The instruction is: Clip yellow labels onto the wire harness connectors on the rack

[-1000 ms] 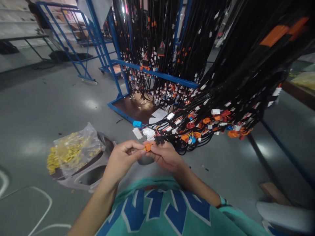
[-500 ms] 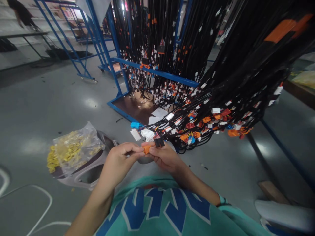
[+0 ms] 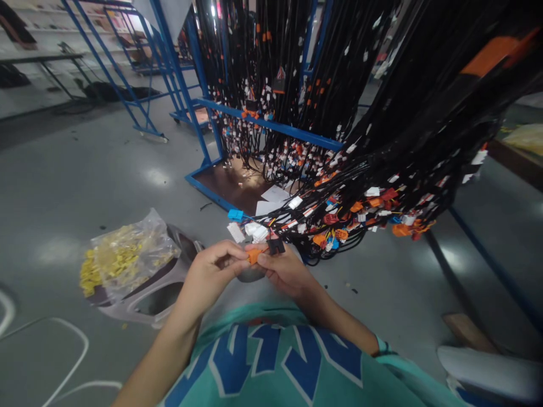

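An orange connector (image 3: 253,256) is pinched between my two hands in front of my body. My left hand (image 3: 218,264) grips its left side with thumb and fingertips. From the other side, my right hand (image 3: 286,268) closes on it with the thumb on top. A black connector (image 3: 276,245) with thin wires lies against the right hand's fingers. Just beyond the fingers are white connectors (image 3: 256,231) and a blue connector (image 3: 235,215), on the ends of a thick bundle of black cables (image 3: 365,152).
The cables hang from a blue metal rack (image 3: 271,125) ahead and to the right. At my left, a plastic bag of small yellow parts (image 3: 127,254) sits on a grey plastic stool (image 3: 148,299). A white hose (image 3: 80,362) lies on the floor. A person (image 3: 17,22) stands far left.
Both hands stay on the orange connector with barely any shift. The nearby white and blue connectors have moved slightly right. The person far left has moved.
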Available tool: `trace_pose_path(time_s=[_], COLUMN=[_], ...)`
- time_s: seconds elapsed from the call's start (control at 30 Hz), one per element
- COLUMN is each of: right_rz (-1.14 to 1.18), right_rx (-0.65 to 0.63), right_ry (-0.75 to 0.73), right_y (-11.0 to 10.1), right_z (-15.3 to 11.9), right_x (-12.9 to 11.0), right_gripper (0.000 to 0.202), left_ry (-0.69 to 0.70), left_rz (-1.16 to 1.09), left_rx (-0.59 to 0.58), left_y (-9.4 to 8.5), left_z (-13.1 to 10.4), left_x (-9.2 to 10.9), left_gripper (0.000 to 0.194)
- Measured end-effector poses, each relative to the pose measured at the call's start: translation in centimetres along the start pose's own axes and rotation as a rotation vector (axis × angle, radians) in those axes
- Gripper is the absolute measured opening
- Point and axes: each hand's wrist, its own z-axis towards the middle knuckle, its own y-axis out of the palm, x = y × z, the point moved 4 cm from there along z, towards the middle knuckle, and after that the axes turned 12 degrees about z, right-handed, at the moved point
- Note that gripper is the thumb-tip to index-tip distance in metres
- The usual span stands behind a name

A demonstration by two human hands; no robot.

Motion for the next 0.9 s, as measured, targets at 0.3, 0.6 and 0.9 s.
trace_pose_path(time_s=[0.3,0.6,0.9], right_rz=[-0.068,-0.004,0.008], right_rx=[-0.063,-0.032,-0.005], right_ry=[0.054,0.033,0.034], right_y=[0.32,0.28,-0.12], right_z=[-0.04,0.15,0.31], right_x=[-0.05,-0.43,-0.47], right_gripper=[0.043,0.040,0.042], left_ry=[-0.130,-0.079,-0.091], left_rz=[-0.071,0.180,0.179], left_rx=[-0.163,-0.020,-0.034], left_y=[0.04,-0.23,0.15], left_z=[0.45,-0.12,-0.49], left_x=[-0.48,0.10,-0.27], left_gripper=[0.022,0.016,0.014])
